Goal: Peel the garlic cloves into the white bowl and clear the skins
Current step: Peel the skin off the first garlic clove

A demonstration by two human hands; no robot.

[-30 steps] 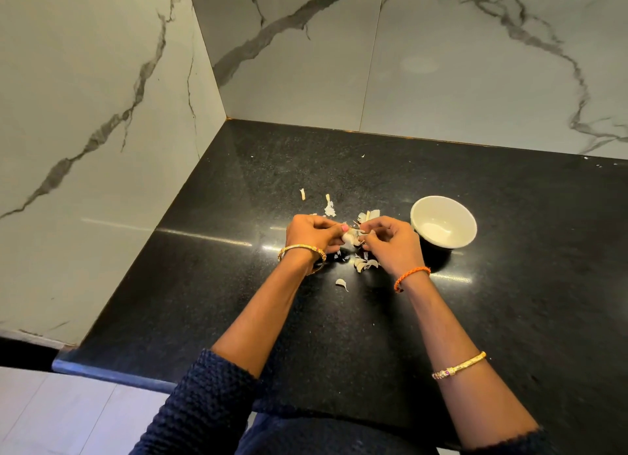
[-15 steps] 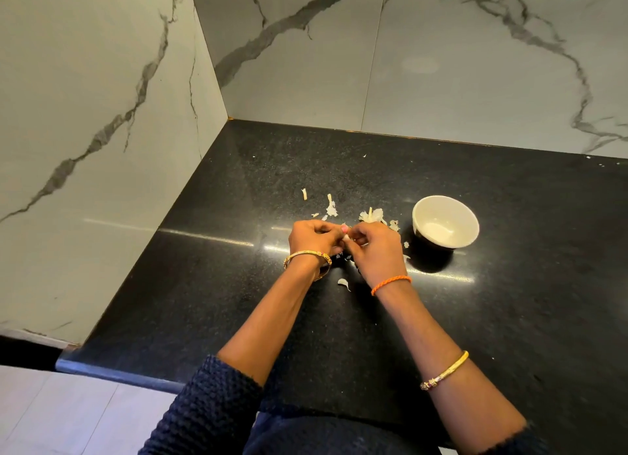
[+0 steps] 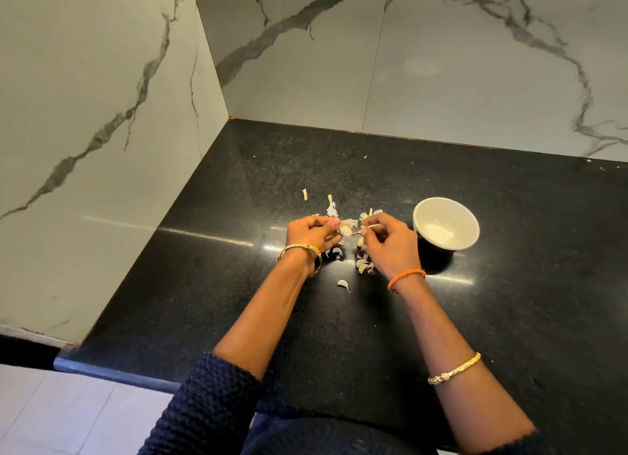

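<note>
My left hand (image 3: 314, 233) has its fingers curled round a garlic clove (image 3: 346, 229), pinched at the fingertips with loose skin flaring off it. My right hand (image 3: 387, 242) pinches a thin strip of skin (image 3: 368, 227) between thumb and forefinger, the strip reaching toward the clove. Both hands hover just above the black counter (image 3: 509, 318).

White bowl (image 3: 446, 224) sits just right of my right hand. A pale patch shows on its floor; I cannot tell whether that is a peeled clove or glare. Loose skins (image 3: 364, 266) lie scattered under and beyond my hands. One small piece (image 3: 344, 285) lies apart, nearer me; clove or skin, I cannot tell.

Risks, as I judge them:
- The strip is thin. It may tear short and leave skin stuck on the clove, so a second pick is needed.
- The clove is small and likely slick. Pulling too hard against a fingertip grip could pop it out onto the counter, among the skins.
- The skins are light. A quick sweep or a breath could scatter them toward the wall (image 3: 102, 114) or the front edge and floor, making the clearing harder.
- My right wrist is near the bowl. A careless swing could nudge it.
- Skins clinging to my fingers could drop into the bowl with the clove.

Writing: none readable. No brand or label on the bowl, counter or wall.
</note>
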